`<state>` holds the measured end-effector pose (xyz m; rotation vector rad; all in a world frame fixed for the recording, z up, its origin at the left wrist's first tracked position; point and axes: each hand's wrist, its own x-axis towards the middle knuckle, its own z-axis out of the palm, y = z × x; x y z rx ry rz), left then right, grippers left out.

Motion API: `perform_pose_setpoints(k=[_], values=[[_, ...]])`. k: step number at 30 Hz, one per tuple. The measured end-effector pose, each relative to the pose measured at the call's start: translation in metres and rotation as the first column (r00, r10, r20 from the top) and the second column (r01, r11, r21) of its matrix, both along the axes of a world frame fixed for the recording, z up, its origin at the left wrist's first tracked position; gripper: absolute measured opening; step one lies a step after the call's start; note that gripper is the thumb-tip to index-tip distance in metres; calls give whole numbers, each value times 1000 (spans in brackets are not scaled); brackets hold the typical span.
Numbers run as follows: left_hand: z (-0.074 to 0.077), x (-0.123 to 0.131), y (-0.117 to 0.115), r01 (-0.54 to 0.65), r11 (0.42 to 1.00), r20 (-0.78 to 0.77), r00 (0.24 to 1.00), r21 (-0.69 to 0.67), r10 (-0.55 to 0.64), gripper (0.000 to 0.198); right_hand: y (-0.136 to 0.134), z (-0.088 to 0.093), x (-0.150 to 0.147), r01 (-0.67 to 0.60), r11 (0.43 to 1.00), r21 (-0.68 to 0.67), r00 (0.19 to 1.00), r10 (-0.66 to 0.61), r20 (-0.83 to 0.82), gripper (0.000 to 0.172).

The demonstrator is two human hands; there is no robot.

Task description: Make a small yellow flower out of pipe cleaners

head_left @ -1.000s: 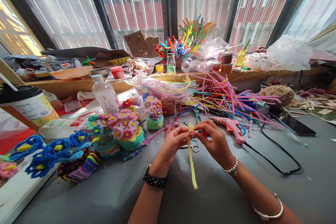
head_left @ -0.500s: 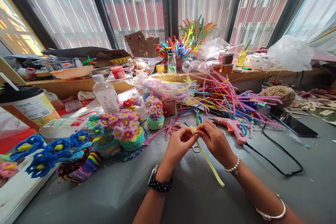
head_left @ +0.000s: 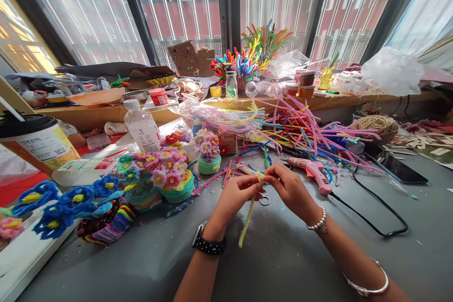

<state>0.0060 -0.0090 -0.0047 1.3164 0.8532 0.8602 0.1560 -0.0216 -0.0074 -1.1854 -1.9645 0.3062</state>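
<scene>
Both my hands meet over the grey table (head_left: 283, 264) and pinch the coiled top end of a pale yellow pipe cleaner (head_left: 247, 217). My left hand (head_left: 231, 198), with a black watch on its wrist, grips the coil from the left. My right hand (head_left: 289, 189), with a bead bracelet, pinches it from the right. The pipe cleaner's free tail hangs down and to the left, between my wrists. Small scissors (head_left: 264, 197) lie on the table just behind my fingers.
A pink glue gun (head_left: 313, 172) with a black cord (head_left: 371, 219) lies right of my hands. Loose coloured pipe cleaners (head_left: 300, 132) pile up behind. Finished flower pots (head_left: 170, 177) and blue flowers (head_left: 60, 207) stand at left, with a water bottle (head_left: 141, 127), a cup (head_left: 35, 144), twine (head_left: 377, 127).
The pipe cleaner's free tail swung from straight down, out to the right, and now hangs down to the left. Both hands stayed pinched on its coiled top and shifted only slightly.
</scene>
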Motion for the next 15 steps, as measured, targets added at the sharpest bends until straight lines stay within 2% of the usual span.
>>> perform_pose_setpoints(k=[4, 9, 15], values=[[5, -6, 0, 48, 993, 20, 999, -108, -46, 24, -4, 1, -1, -35, 999, 35, 995, 31, 100, 15], [4, -6, -2, 152, 984, -38, 987, -90, -155, 23, -2, -4, 0, -19, 996, 92, 972, -3, 234, 18], [1, -7, -2, 208, 975, -126, 968, -78, -216, 26, 6, -10, 1, -106, 994, 3, 971, 103, 217, 25]])
